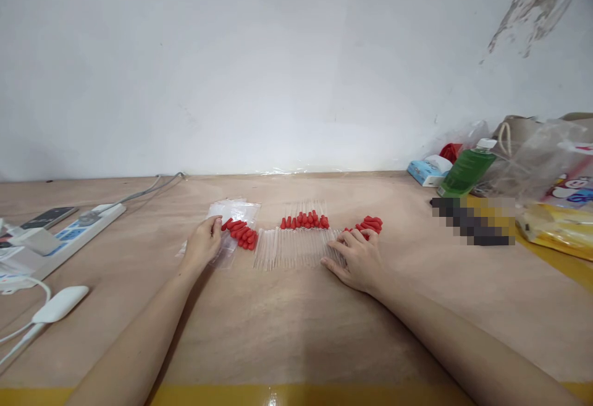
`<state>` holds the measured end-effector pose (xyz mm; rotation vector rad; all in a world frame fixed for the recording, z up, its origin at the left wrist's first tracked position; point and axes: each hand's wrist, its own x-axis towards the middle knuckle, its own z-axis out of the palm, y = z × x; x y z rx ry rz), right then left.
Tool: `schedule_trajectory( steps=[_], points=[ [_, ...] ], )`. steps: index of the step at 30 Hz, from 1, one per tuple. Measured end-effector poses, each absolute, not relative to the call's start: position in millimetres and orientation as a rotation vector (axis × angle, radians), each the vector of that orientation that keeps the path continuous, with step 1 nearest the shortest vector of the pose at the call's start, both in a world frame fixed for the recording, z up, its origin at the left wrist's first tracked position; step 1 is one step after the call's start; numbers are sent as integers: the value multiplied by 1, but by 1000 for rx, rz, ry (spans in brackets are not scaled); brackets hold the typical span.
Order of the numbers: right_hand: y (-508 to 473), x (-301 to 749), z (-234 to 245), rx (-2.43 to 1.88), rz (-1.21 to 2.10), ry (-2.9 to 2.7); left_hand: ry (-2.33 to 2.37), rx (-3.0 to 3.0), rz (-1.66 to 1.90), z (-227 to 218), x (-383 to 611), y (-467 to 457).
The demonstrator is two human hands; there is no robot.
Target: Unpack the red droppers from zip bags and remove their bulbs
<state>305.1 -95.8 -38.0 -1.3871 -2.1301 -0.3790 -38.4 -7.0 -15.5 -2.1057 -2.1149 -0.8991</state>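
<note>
Thin clear glass tubes (278, 248) lie side by side on the wooden table. Beyond them is a row of red rubber bulbs (303, 219), with more clear tubes extending behind. My left hand (204, 242) is beside the left heap of red bulbs (243, 234), over clear plastic bags (238, 209). Its fingers are curled together at the edge of that heap; what they hold is hidden. My right hand (356, 257) lies palm down with its fingers apart, over the right end of the tubes. Its fingertips partly cover another heap of red bulbs (372, 224).
On the left are a power strip (76, 233), a phone (49, 217) and a white adapter (61, 304) with cables. A green bottle (467, 168), a tissue pack (426, 171) and plastic bags (523, 159) stand at right, near a pixelated dark object (472, 220). A wall borders the back.
</note>
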Motion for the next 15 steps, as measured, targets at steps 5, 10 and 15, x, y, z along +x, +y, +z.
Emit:
schedule_trajectory(
  steps=[5, 10, 15],
  points=[
    [-96, 306, -38, -1379, -369, -2124, -2052, -2059, -946, -10, -40, -15],
    [-92, 307, -41, -1332, -388, -2007, -1808, -2168, -1055, 0, -7, -26],
    [-89, 310, -42, -1261, -386, -1950, -1330, -2664, -890, 0, 62, -23]
  ],
)
